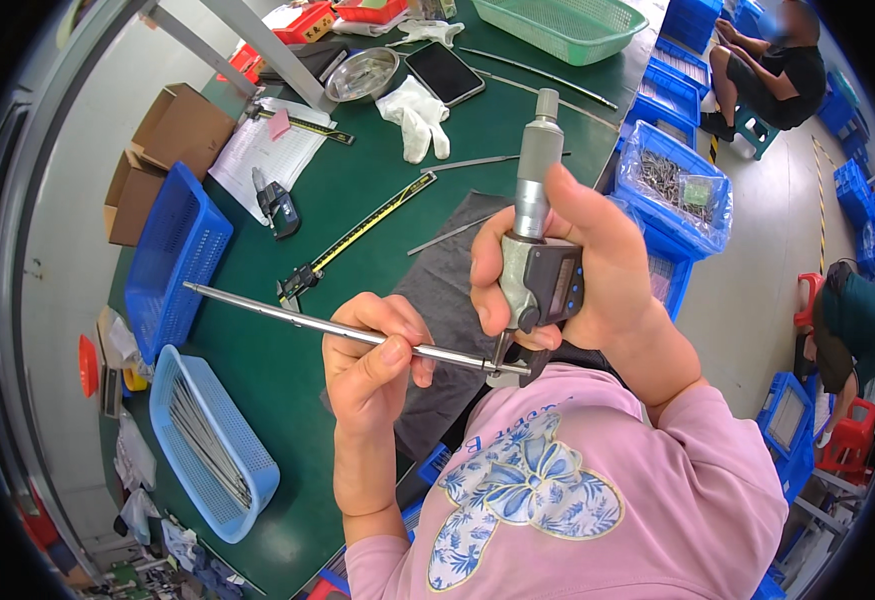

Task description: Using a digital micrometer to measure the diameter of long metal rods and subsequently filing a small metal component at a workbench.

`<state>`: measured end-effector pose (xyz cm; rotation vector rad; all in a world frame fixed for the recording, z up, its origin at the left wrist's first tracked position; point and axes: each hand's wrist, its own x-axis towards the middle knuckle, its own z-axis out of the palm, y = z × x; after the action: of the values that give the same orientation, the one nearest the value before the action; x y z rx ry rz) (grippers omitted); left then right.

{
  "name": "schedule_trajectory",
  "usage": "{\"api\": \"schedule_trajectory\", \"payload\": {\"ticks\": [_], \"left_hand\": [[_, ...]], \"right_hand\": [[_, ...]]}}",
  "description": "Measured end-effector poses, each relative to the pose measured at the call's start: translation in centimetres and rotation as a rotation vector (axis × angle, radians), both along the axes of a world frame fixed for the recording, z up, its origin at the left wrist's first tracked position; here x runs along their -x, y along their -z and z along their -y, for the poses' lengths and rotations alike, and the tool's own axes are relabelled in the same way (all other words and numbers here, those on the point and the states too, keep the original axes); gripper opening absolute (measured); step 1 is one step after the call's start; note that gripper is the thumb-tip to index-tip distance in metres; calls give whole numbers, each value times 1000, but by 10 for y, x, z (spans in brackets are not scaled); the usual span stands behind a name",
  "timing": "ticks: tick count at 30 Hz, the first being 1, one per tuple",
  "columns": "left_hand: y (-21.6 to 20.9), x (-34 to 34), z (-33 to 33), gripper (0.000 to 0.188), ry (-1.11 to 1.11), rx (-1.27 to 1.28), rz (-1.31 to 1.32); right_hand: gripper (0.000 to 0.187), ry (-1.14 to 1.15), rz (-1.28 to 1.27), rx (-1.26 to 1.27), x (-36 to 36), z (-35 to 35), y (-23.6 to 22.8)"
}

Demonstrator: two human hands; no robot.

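A slim metal rod slants across in front of me, pinched between the thumb and fingers of my left hand. Its right end sits in the jaws of a digital micrometer, close to my chest. My right hand grips the micrometer by its frame, thumb up beside the grey thimble. Whether the jaws press on the rod I cannot tell. Beyond my left hand a digital caliper lies on the green table, near a dark grey cloth. Thin rods rest on and beside the cloth.
At left stand a light blue basket of rods, a blue basket and cardboard boxes. Farther back are a white glove, a phone, a metal bowl and a green basket. Blue crates line the right; two people sit beyond.
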<state>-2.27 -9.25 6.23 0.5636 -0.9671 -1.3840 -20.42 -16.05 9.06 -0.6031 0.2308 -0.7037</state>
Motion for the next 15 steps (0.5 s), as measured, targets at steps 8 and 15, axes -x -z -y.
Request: {"api": "schedule_trajectory", "payload": {"ticks": [8, 15], "left_hand": [[2, -1, 1, 15, -1, -8, -20], [3, -2, 4, 16, 7, 14, -4]], "right_hand": [[67, 5, -89, 3, -1, 0, 2], [69, -21, -23, -70, -3, 1, 5]]}}
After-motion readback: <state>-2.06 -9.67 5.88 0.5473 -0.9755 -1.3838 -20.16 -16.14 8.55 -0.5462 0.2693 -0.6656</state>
